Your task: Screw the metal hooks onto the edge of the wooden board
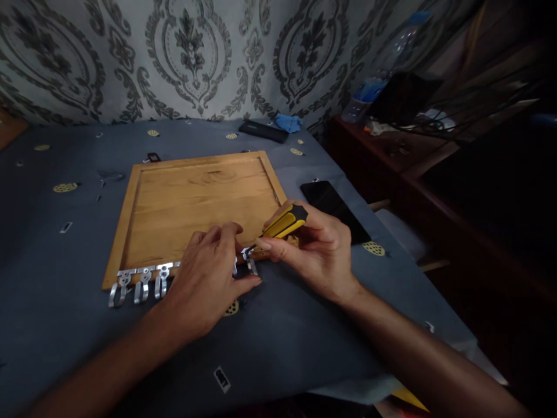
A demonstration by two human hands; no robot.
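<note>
A wooden board (195, 203) with a raised frame lies on a blue-grey cloth. Three metal hooks (141, 283) hang along its near edge at the left. My left hand (209, 278) rests over the near edge, fingers curled down onto a further metal hook (250, 261) that is partly hidden. My right hand (317, 249) grips a screwdriver with a yellow and black handle (287, 222); its tip points down at that hook beside my left fingertips.
A black phone (337, 209) lies right of the board. Another dark device (263, 131) and a blue cloth (288, 122) sit at the back by the patterned wall. Small bits lie scattered on the cloth. A dark wooden shelf (413, 168) with a bottle stands at the right.
</note>
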